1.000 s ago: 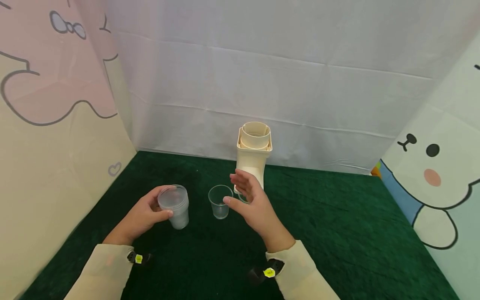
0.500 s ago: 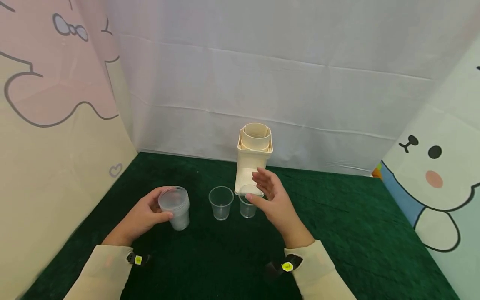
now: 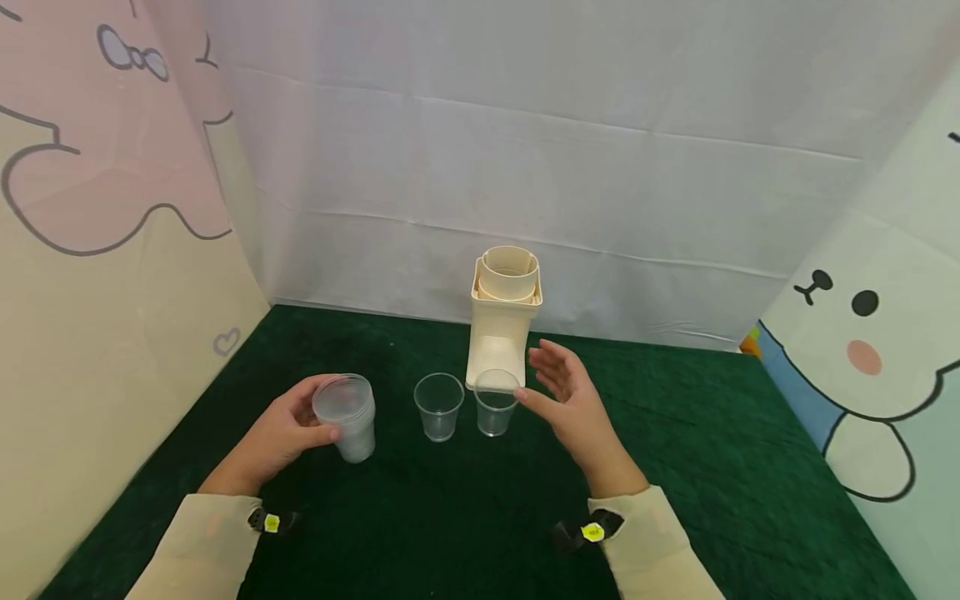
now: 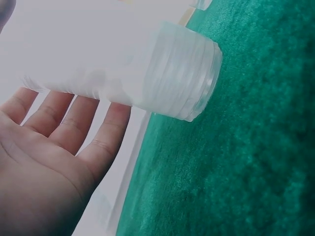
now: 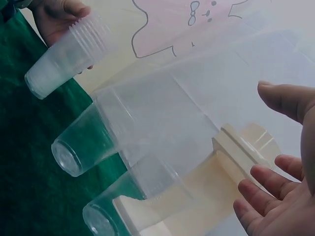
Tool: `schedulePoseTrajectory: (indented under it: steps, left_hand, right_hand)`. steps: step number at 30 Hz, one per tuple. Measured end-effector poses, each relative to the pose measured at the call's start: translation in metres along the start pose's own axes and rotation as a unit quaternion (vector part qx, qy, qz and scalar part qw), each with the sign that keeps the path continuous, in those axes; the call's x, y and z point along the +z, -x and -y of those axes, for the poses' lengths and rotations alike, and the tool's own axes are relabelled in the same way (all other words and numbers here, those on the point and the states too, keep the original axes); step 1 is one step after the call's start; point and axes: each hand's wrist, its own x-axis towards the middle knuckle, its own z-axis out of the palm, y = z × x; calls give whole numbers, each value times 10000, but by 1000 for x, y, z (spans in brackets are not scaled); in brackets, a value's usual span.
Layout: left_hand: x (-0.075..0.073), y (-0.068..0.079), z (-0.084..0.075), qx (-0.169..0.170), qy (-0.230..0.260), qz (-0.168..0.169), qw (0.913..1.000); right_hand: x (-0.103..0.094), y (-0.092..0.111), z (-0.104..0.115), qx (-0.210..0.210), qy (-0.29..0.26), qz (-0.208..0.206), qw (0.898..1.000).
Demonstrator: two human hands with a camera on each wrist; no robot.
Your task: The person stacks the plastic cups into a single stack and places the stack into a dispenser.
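Observation:
My left hand point(image 3: 281, 435) grips a stack of nested clear plastic cups point(image 3: 354, 429), thumb on the near side and fingers round the back. In the left wrist view the stack's bottom end point(image 4: 182, 73) shows close above the green cloth. To its right stand two single clear cups, a left one point(image 3: 438, 410) and a right one point(image 3: 493, 412), upright and a small gap apart. Beside the right cup my right hand point(image 3: 573, 408) is held with fingers spread and nothing in it; in the right wrist view its fingers point(image 5: 266, 194) are apart from both cups.
Directly behind the right cup stands a cream plastic cup dispenser point(image 3: 501, 321) with a round open top, near the white back curtain point(image 3: 450, 167). Green cloth point(image 3: 675, 433) covers the table. Printed sheets point(image 3: 112, 350) form the side walls.
My right hand has moved to the right, away from the right cup, which is now in plain sight. The left hand and its stack stay nearly where they were.

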Motion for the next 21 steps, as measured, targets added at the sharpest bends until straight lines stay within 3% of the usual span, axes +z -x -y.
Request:
schedulePoseTrajectory:
  steps: [21]
  left_hand:
    - [0,1,2,208,215,161,9994]
  right_hand:
    - [9,-4,-19,557,372,-159,9976]
